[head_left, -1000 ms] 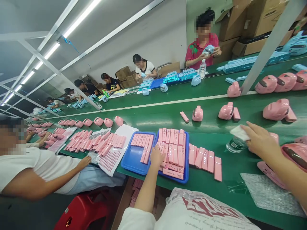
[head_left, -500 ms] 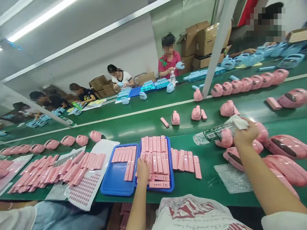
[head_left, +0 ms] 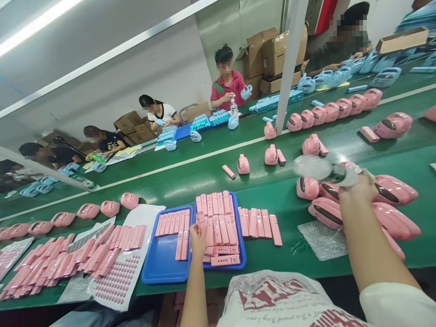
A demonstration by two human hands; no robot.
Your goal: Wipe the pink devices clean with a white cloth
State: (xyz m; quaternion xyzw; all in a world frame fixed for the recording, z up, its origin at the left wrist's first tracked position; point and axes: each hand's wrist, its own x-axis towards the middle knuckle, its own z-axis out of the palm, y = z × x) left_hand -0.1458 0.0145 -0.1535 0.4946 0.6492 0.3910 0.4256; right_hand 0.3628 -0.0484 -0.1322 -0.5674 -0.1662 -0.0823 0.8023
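Note:
My left hand (head_left: 198,240) is closed around a pink oblong piece (head_left: 200,220), whose end stands up above my fingers, over the right blue tray (head_left: 244,254). Rows of similar pink pieces (head_left: 221,229) with small round marks lie in that tray. Beside it on the left, another blue tray (head_left: 163,268) holds fewer of them. My right hand (head_left: 360,190) grips a clear plastic bottle (head_left: 323,170), smeared by motion and pointing left, together with a white cloth (head_left: 369,176). Below and behind that hand are glossy pink rounded housings (head_left: 325,211).
Loose pink pieces (head_left: 260,223) lie right of the trays. A heap of them (head_left: 78,259) covers papers at left, near a sticker sheet (head_left: 117,284). Bubble wrap (head_left: 322,240) lies front right. A white post (head_left: 289,68) rises from the bench. Co-workers (head_left: 227,86) sit opposite.
My left hand has lifted a pink piece up from the tray. The bottle in my right hand has swung upward and away to the right. The whole view has shifted slightly.

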